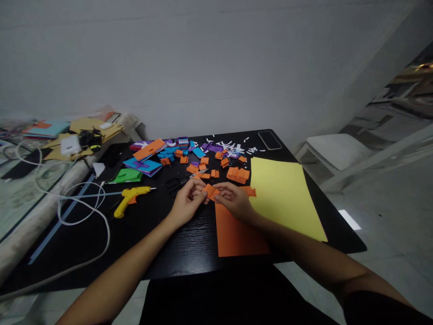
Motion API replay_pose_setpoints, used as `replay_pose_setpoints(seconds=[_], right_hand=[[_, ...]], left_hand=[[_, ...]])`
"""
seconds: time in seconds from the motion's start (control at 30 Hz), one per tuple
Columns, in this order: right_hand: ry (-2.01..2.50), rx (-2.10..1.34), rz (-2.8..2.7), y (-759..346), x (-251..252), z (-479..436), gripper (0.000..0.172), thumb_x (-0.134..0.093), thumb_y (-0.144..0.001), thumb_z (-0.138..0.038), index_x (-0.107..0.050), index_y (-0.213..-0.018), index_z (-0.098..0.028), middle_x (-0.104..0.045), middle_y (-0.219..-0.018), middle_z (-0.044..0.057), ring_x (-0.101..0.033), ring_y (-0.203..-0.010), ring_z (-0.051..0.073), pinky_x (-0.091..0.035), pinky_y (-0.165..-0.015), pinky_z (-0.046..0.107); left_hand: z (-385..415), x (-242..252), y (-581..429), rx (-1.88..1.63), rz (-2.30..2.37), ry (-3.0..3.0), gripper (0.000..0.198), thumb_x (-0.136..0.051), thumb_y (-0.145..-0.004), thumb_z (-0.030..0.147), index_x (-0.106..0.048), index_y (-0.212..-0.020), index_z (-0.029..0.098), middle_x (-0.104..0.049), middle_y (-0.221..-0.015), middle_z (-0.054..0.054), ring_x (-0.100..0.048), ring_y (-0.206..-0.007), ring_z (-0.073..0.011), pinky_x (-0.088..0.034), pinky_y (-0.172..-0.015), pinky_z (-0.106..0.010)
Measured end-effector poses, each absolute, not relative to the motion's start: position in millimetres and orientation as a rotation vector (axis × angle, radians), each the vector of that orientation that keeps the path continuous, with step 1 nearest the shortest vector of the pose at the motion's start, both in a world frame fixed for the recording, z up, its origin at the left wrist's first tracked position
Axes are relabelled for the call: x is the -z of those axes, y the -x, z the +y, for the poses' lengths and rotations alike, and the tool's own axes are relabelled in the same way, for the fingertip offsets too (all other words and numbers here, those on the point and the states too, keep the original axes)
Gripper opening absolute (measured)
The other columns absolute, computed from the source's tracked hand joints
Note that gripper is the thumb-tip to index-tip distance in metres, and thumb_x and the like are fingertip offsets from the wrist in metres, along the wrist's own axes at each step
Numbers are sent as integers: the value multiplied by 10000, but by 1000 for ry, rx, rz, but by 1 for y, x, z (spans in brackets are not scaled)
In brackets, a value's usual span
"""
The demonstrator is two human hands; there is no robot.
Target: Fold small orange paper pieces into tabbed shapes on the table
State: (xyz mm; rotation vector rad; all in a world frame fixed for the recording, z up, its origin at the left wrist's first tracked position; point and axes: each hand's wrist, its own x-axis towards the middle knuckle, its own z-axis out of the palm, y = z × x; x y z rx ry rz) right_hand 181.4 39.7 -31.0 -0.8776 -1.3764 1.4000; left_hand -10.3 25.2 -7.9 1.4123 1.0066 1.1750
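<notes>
A small folded piece of orange paper (211, 192) is pinched between both hands above the table. My left hand (189, 198) grips its left side, thumb in front and fingers curled behind. My right hand (234, 199) holds the right side between thumb and fingers. Under my right hand lies a large orange sheet (237, 234). Just beyond the hands are scissors (199, 174), partly covered, and a stack of folded orange pieces (238, 175). Several loose orange pieces (204, 160) are scattered farther back.
Yellow sheets (284, 194) lie on the right of the black table (189, 253). A yellow glue gun (131, 198) rests at left, near a looping white cable (104, 225). Blue paper (145, 166), green paper (126, 176), white scraps (233, 149) and a phone (269, 140) sit farther back.
</notes>
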Motion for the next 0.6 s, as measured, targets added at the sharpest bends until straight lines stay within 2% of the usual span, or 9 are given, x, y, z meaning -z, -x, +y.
replay_pose_setpoints(seconds=[0.13,0.23,0.43,0.6], right_hand=[[913,-1411,-1347,-183,29,40,316,-796,-786,-384,-710,-1043,-221,-753,-838,23,-747,-783,198,-641,-789,379],[916,-1408,-1328,-184,29,41,349,-806,-773,-406,-716,-1049,-213,-757,-822,24,-738,-748,193,-636,-760,372],[932,-1353,-1329,-184,28,42,332,-764,-814,-443,-717,-1034,-198,-725,-750,10,-701,-662,170,-608,-691,342],[968,-1316,-1319,-184,25,42,329,-728,-842,-512,-688,-926,-197,-686,-662,0,-689,-626,181,-602,-664,345]], left_hand=[[22,6,11,-1148,1058,-1630,214,-682,-914,326,-606,-1062,191,-669,-856,-17,-676,-748,-135,-539,-685,-246],[20,4,11,-1114,1116,-1776,213,-687,-900,298,-619,-1070,191,-677,-925,-34,-678,-775,-140,-540,-683,-244],[21,3,10,-1072,1123,-1804,218,-665,-918,310,-604,-1088,188,-679,-884,-29,-683,-771,-154,-538,-712,-266],[22,7,10,-1082,1126,-1768,210,-649,-931,297,-588,-1102,190,-676,-916,-30,-668,-768,-145,-521,-707,-261]])
